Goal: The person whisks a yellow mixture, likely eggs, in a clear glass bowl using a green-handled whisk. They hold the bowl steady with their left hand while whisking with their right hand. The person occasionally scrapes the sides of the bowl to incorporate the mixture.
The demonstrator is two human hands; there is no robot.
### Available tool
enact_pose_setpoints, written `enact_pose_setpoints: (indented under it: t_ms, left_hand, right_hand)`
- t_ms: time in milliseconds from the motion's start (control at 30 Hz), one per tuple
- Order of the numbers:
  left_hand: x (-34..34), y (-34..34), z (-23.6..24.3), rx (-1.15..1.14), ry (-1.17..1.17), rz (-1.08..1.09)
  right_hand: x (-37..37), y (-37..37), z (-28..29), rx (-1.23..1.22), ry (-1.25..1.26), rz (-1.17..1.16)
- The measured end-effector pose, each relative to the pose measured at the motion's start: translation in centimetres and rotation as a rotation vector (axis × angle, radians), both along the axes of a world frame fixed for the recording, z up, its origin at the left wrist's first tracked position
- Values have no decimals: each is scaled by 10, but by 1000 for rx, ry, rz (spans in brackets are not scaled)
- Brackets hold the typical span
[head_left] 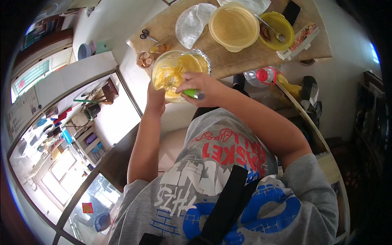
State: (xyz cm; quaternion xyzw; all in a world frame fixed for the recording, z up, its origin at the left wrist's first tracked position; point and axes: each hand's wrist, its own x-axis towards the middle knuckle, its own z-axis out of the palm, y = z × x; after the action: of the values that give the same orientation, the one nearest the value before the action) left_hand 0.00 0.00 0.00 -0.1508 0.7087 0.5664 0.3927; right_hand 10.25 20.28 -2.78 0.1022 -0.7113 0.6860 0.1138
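A glass bowl [154, 76] of thick yellow batter [185, 63] is tilted near the table's front left edge. My left hand [156, 98] grips its near left side, the fingers mostly hidden under and behind it. Closed round the green handle of a whisk [189, 93] is my right hand [204, 86], over the bowl's right side. The whisk's wire end sits in the batter, which coats the wires. Partly behind the bowl is a dish of crumpled foil [207, 57], its contents mostly hidden.
On the wooden table [228, 65] lie eggshells [144, 59], scissors [148, 36], a small amber jar [159, 48], a white sheet [195, 25], a cream colander [233, 26], a yellow basket [286, 24] with a spoon [279, 36], a phone [292, 12] and a long box [299, 43]. A red-capped bottle [261, 76] stands below.
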Motion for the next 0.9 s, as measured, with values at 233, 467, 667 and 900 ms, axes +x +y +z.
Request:
enact_pose_setpoints:
  t_ms: [233, 467, 667, 900]
  left_hand:
    - [-8, 22, 10, -30, 24, 96]
    - [-3, 16, 9, -54, 40, 44]
    - [-1, 18, 5, -33, 56, 30]
    - [0, 18, 10, -81, 40, 55]
  right_hand:
    - [10, 13, -6, 208, -14, 55]
    - [11, 3, -11, 320, -36, 71]
    - [23, -13, 19, 378, 19, 234]
    - [17, 2, 20, 262, 19, 96]
